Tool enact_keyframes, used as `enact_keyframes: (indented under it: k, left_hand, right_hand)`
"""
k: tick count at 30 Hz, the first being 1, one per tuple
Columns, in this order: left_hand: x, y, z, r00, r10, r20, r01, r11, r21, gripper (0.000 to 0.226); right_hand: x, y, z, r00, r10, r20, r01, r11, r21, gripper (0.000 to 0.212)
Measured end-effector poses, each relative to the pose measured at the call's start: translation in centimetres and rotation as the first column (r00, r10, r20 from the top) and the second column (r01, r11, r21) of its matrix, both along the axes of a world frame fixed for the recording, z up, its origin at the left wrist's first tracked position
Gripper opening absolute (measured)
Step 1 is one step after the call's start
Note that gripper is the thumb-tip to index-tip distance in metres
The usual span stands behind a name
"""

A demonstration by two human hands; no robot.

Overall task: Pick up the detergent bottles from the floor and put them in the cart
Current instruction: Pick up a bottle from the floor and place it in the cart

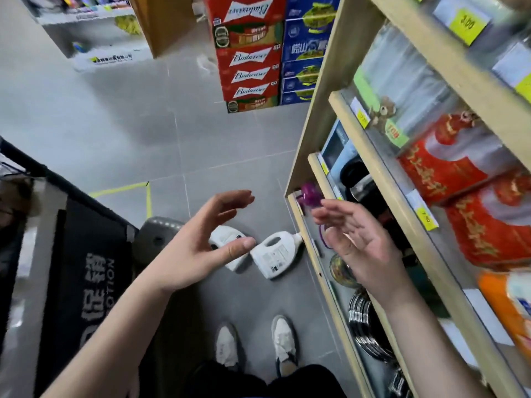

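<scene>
Both hands are held out empty above the floor. The left hand is spread wide, with its fingers gently curved and its thumb stuck out. The right hand is opened palm-inward with its fingers loosely straight, and nothing is gripped by either. This posture is judged to be a reach in preparation, with one hand meant for each bottle. One detergent bottle is seen on its side below the gap between the hands, with its handle hole and label turned up. Its cap end lies close against the foot of the shelf unit, which runs along beyond the right hand. A second detergent bottle lies just beside it under the left hand. It is partly covered by the thumb, so its cap and handle cannot be made out, nor can it be told whether the two touch. The cart is placed just outside the left hand, presumably for a short carry. Only a black fabric side with lettering is shown, and the inside is cut off. A grey rounded thing by its corner cannot be identified.
</scene>
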State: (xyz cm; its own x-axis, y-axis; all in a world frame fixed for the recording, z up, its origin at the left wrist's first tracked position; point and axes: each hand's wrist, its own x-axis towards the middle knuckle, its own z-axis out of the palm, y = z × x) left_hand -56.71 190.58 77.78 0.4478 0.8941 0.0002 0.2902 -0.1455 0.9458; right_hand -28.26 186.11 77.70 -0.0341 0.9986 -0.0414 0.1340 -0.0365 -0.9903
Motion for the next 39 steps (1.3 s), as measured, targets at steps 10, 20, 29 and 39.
enact_keyframes:
  k: [10, 20, 29, 39]
  left_hand:
    - [2.3, 9.1, -16.4, 0.996, -0.049, -0.072, 0.034, 0.980, -0.196, 0.074]
    - [4.9, 14.9, -49.5, 0.972, -0.042, -0.233, -0.038, 0.944, -0.328, 0.087]
    - [8.8, 16.6, -75.3, 0.715, -0.185, -0.674, 0.003, 0.965, -0.262, 0.093]
    - [11.6, 17.2, -82.8, 0.658, -0.235, -0.716, -0.015, 0.946, -0.325, 0.093]
  right_hand:
    - [-0.5, 5.5, -16.3, 0.965, -0.258, -0.038, 0.242, 0.941, -0.238, 0.056]
    - [-1.1, 11.6, -50.0, 0.862, -0.505, 0.050, 0.471, 0.759, -0.451, 0.041]
    - [-2.3, 11.6, -73.8, 0.716, -0.573, 0.400, 0.678, 0.434, -0.592, 0.066]
    - [-2.4, 14.5, -80.5, 0.710, -0.482, 0.513, 0.675, 0.258, -0.692, 0.079]
